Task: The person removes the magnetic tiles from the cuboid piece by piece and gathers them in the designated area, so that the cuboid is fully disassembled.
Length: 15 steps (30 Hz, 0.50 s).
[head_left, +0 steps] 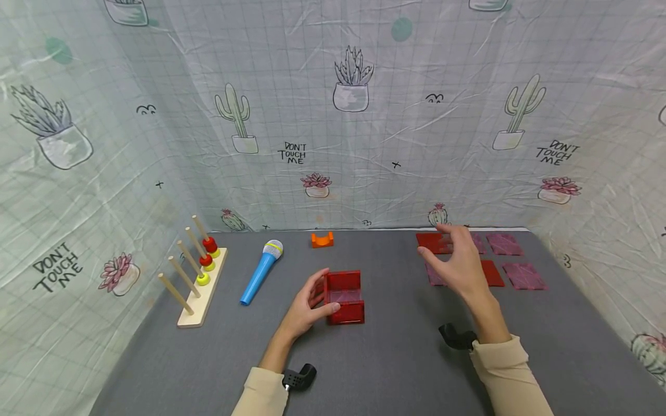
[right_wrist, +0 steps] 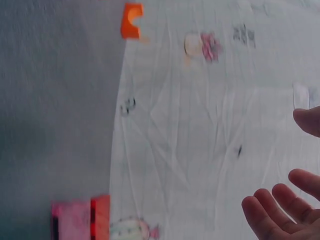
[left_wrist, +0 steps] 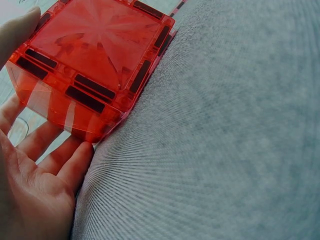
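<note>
My left hand [head_left: 303, 309] grips a small structure of translucent red magnetic tiles [head_left: 347, 314] at the table's middle, thumb over the front wall and fingers along its left side. A purple tile [head_left: 346, 296] shows at its bottom, between the red walls. In the left wrist view, dark magnet strips edge the red tile wall [left_wrist: 100, 40]. My right hand [head_left: 460, 268] is raised, holding nothing, with thumb and fingers spread. Behind and below it lie flat loose tiles: a red tile [head_left: 430, 243], another red tile [head_left: 492, 273] and several purple tiles [head_left: 524, 276], some partly hidden by the hand.
At left stands a wooden peg board [head_left: 193, 319] with red and yellow beads on some pegs. Next to it lies a blue toy microphone [head_left: 258, 279]. An orange notched block [head_left: 322, 240] sits near the back edge, before the printed curtain [head_left: 364, 144].
</note>
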Motion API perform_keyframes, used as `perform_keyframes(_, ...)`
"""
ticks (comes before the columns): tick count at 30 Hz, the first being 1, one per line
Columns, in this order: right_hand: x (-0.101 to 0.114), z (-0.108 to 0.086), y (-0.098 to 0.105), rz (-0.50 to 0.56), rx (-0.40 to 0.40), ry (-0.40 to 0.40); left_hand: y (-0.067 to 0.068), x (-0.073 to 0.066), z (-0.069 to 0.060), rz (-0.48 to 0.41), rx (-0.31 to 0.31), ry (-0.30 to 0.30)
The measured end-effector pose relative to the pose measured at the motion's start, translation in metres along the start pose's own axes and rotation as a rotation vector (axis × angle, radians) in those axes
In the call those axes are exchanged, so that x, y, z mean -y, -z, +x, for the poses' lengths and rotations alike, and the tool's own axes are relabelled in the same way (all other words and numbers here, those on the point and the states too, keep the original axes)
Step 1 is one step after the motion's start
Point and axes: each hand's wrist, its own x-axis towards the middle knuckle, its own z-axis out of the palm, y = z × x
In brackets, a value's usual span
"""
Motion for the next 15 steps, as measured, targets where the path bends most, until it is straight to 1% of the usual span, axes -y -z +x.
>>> perform_keyframes(5,0.011,-0.004,-0.017,0.015,0.069,0.052,0.0,-0.001,0.0,-0.009,0.006,0.001)
perform_keyframes(15,0.035,-0.018,-0.049,0.034,0.243,0.11,0.0,-0.001,0.0,-0.002,0.003,0.007)
